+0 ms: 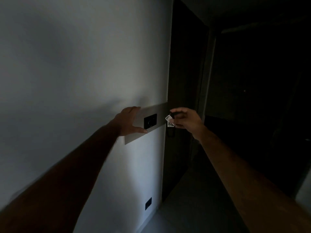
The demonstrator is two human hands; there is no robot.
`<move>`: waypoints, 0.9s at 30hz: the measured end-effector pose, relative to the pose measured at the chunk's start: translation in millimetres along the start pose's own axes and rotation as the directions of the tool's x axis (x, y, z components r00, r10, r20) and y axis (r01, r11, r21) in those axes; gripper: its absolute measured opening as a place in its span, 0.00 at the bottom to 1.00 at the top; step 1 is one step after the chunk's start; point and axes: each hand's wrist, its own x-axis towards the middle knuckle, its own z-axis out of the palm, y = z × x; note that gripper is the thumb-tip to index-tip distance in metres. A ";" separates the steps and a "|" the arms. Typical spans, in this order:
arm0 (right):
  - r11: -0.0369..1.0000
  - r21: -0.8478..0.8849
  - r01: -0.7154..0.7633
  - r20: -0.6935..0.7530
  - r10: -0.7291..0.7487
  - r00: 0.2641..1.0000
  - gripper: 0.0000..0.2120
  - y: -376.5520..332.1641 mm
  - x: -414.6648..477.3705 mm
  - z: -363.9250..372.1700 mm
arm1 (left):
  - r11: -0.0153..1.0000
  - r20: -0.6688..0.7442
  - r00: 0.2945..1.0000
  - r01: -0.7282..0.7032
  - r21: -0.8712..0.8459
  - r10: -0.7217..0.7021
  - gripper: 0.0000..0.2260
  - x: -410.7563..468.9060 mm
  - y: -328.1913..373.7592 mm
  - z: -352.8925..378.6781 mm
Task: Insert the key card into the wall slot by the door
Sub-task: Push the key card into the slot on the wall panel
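Dim hallway, pale wall, dark doorway right. Left hand flat, grip released, beside the black wall slot. Right hand pinches the key card just right of it; card details too murky.

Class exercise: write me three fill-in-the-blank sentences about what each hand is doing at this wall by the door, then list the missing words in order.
1. The key card is held in the person's ____ hand.
2. The left hand rests flat against the ____, beside the black wall slot.
3. The key card is not yet in the slot; it hangs to the ____ of it.

Missing words: right; wall; right
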 end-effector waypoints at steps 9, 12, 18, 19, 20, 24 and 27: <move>0.998 0.034 0.050 0.012 -0.051 0.999 0.22 50.7 85.8 -33.7 | 0.998 0.012 0.999 0.030 0.054 -0.030 0.52 82.1 -1.4 38.1; 0.998 0.040 0.056 0.047 -0.058 0.997 0.22 61.7 117.4 -50.5 | 0.995 -0.007 0.998 0.059 0.083 -0.059 0.51 110.3 1.6 48.6; 0.996 0.037 0.086 0.107 -0.090 0.990 0.23 76.2 177.0 -81.5 | 0.984 -0.066 0.991 0.128 0.123 -0.120 0.52 156.3 1.9 67.2; 0.996 0.034 0.087 0.116 -0.091 0.989 0.23 79.2 185.6 -83.8 | 0.982 -0.076 0.989 0.134 0.132 -0.125 0.51 161.4 0.9 70.5; 0.995 0.035 0.089 0.122 -0.092 0.988 0.23 82.4 194.4 -85.3 | 0.980 -0.081 0.988 0.140 0.140 -0.129 0.51 166.0 -0.5 73.5; 0.996 0.050 0.074 0.159 -0.081 0.984 0.22 98.5 226.9 -84.9 | 0.967 -0.064 0.987 0.156 0.203 -0.146 0.51 184.8 -7.2 82.8; 0.995 0.055 0.078 0.188 -0.087 0.978 0.22 107.8 250.1 -80.4 | 0.944 -0.101 0.986 0.160 0.290 -0.136 0.51 204.5 -11.9 80.7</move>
